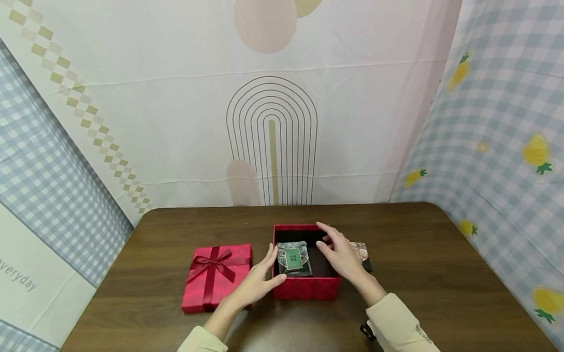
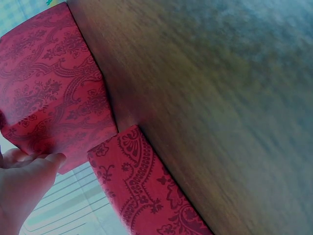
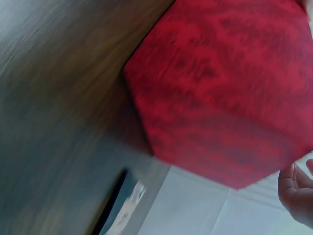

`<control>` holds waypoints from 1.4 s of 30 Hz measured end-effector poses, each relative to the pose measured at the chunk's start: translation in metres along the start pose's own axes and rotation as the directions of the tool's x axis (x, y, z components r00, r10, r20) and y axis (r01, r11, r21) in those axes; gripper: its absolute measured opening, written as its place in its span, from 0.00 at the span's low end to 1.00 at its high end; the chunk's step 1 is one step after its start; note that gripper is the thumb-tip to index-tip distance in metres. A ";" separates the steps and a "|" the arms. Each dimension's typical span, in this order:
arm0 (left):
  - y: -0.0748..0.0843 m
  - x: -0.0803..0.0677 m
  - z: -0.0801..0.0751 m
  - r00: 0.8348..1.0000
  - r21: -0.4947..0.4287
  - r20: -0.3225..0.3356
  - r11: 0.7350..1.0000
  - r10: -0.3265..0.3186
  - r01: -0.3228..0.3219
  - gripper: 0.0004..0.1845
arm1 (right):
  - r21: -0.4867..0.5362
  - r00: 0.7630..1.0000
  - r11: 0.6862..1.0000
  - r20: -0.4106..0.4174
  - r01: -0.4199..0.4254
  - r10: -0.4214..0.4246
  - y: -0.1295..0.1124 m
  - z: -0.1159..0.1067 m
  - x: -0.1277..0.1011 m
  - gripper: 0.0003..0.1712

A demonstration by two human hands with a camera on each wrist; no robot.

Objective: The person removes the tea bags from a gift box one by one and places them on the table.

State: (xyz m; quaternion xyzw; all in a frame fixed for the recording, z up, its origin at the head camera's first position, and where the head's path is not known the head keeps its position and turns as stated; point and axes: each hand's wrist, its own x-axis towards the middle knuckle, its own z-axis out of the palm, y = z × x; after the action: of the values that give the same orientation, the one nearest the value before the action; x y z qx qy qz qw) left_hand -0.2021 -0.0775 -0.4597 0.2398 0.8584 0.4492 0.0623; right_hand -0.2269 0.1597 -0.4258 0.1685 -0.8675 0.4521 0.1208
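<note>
One open red box (image 1: 307,287) near the middle of the table (image 1: 426,295), interior dark. Inside the box, one dark packet (image 1: 293,259) with a green label; print on the label too small to read. Left of the box, just beside it, one red lid (image 1: 216,276) tied with a ribbon bow, lying flat. Right of the box, partly hidden behind the right hand, one small patterned packet (image 1: 362,252) on the table; a dark edge under it, kind not clear.

Two hands at the box. Left hand (image 1: 259,280) against the box's left wall, fingers straight and relaxed, tips touching the wall, gripping nothing. Right hand (image 1: 339,251) over the box's right side, fingers spread and loosely extended, holding nothing; contact with the rim not certain. Cream sleeves on both arms.

Beyond the table, patterned cloth all round. On the cloth far left of the box, the one legible word: "everyday".

Left wrist view: ornate damask print on the box (image 2: 54,93) and lid (image 2: 142,191), not visible from the head view; fingertips (image 2: 41,161) pressed flat to the box wall. Right wrist view: blurred, box (image 3: 230,93) corner from below, a few fingertips (image 3: 296,191) at lower right clear of it, and a dark-edged flat thing (image 3: 122,205) below the box.
</note>
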 end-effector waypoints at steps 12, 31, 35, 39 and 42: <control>-0.002 0.000 0.000 1.000 0.004 0.004 1.000 0.008 -0.008 0.40 | 0.094 0.998 0.994 0.049 -0.054 0.050 -0.006 0.030 0.000 0.25; -0.001 -0.002 -0.001 1.000 -0.002 0.009 1.000 0.002 -0.002 0.40 | -0.180 0.943 0.976 0.285 -0.126 0.174 -0.004 0.042 0.001 0.27; -0.001 -0.002 0.000 1.000 -0.001 0.007 1.000 0.001 -0.001 0.40 | -0.243 0.912 0.958 0.338 -0.153 0.231 -0.003 0.045 0.002 0.28; 0.000 -0.002 0.000 1.000 -0.005 0.009 1.000 0.002 -0.002 0.40 | -0.276 0.884 0.944 0.377 -0.179 0.277 -0.004 0.045 0.004 0.30; 0.000 -0.001 -0.001 1.000 -0.013 0.015 1.000 0.002 -0.002 0.40 | -0.292 0.860 0.935 0.405 -0.200 0.310 -0.005 0.044 0.007 0.31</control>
State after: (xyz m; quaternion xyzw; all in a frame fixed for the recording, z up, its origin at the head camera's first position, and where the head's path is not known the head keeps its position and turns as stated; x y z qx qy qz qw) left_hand -0.2014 -0.0785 -0.4593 0.2436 0.8548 0.4530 0.0698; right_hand -0.2336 0.1196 -0.4447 0.1344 -0.9348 0.3052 -0.1223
